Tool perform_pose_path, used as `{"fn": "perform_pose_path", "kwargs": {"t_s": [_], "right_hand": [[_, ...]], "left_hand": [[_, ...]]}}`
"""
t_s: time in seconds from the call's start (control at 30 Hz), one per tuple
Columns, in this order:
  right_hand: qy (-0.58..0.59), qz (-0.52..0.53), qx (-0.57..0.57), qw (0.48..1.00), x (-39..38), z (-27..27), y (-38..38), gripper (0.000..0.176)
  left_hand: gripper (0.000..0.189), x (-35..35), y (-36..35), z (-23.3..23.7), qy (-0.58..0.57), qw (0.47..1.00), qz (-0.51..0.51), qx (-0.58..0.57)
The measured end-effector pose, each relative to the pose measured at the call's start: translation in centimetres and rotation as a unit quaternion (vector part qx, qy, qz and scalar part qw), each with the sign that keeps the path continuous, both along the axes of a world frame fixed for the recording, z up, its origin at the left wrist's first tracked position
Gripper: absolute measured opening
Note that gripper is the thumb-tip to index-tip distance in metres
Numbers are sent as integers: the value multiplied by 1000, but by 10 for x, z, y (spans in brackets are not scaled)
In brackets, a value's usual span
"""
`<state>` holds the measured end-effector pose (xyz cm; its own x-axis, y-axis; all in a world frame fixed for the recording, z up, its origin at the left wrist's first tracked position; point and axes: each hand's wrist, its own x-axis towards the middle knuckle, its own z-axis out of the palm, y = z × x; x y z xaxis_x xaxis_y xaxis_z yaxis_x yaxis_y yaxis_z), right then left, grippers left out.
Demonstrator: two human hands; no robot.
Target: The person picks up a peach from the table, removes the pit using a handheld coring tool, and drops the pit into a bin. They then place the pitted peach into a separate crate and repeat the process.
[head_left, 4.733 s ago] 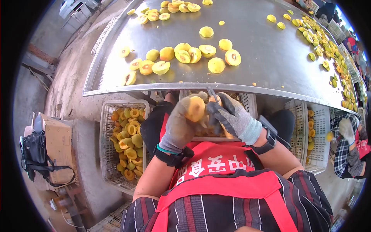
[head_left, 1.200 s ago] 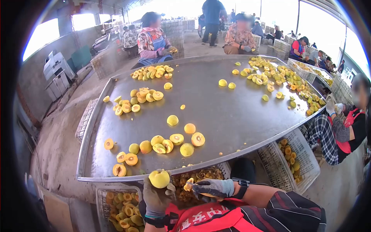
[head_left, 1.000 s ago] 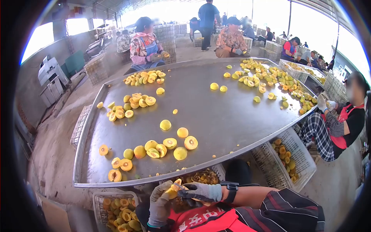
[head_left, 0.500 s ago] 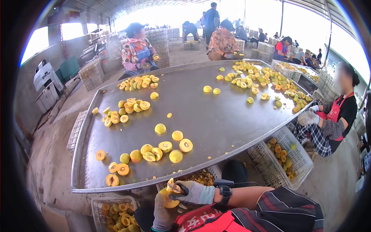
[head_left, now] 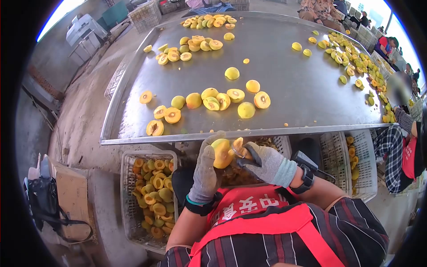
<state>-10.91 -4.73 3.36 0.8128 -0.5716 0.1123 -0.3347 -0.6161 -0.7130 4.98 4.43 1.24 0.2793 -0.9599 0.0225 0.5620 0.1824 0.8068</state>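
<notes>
My left hand, in a grey work glove, is closed around a yellow peach just in front of the table's near edge. My right hand, also gloved, grips a small metal pitting tool, mostly hidden by the fingers. A piece of orange flesh sits at the tool's end, against the peach. On the metal table beyond lie halved peaches, several with the stone showing, and some with the cut face hidden.
A plastic crate of pitted halves stands below left. Another crate holding scraps is under the table edge, and one with fruit stands right. A seated co-worker is at the right. Heaped peaches cover the table's far right.
The view has tipped down and turned, so the table appears higher. Both hands now show higher in the picture, still holding the peach and the tool, with the peach turned.
</notes>
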Motion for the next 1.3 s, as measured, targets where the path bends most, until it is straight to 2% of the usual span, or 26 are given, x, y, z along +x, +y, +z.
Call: {"fn": "perform_pose_path", "kwargs": {"t_s": [0.13,0.23,0.27,0.3,0.33,0.37,0.4,0.47,0.53,0.6,0.67,0.73,0.8,0.83,0.9,1.0,1.07,1.1,1.2,1.23,1.27,1.3], "right_hand": [[-3,22,44,999,-1,2,-2,34],[55,46,121,990,-3,4,-1,36],[22,26,72,997,-4,-7,-3,34],[-12,7,23,1000,-1,-6,-3,32],[-12,7,25,1000,-1,0,-3,32],[15,-11,240,971,-1,11,-3,31],[41,-28,443,895,-1,22,-2,30],[37,-11,459,887,-1,28,1,30],[31,6,473,880,0,26,4,31],[36,24,488,872,3,20,10,31],[-59,45,445,892,2,-7,10,31],[25,27,499,866,-1,21,4,30],[66,52,520,850,-1,25,1,31],[61,40,510,857,-4,23,-1,31],[51,91,531,841,-5,16,-3,32],[21,63,525,848,-9,17,-4,34],[32,54,492,868,-10,16,-3,33],[45,50,460,886,-11,16,-3,33],[50,43,477,877,-13,20,-2,32],[29,36,462,886,-14,24,-2,31],[-7,18,485,875,-13,13,-1,32],[-13,0,450,893,-11,11,-1,32]], "left_hand": [[56,-5,0,4,6,1000,13,4],[55,-2,2,5,11,1000,8,-1],[54,0,3,5,2,1000,2,-9],[50,3,4,7,45,998,-22,-28],[50,1,3,6,45,998,-22,-26],[52,-2,1,4,-38,999,30,-6],[56,-5,0,3,-122,989,83,14],[61,-8,-2,3,-80,993,80,15],[58,-12,-4,3,-162,979,110,52],[58,-13,2,11,-157,979,111,69],[59,-17,-5,8,-136,980,128,66],[59,-20,-6,19,-81,990,103,53],[52,-22,-4,30,-134,986,92,44],[51,-19,-5,21,-163,981,100,42],[50,-14,-6,7,-193,974,110,40],[47,-8,-6,-1,-256,958,130,22],[47,-2,-3,0,-133,985,107,-12],[51,0,-4,0,-153,982,108,-22],[56,2,0,4,-117,990,82,-11],[61,6,0,3,-140,988,72,7],[60,5,4,0,-96,995,39,-14],[60,-3,0,14,-53,998,17,-30]]}}
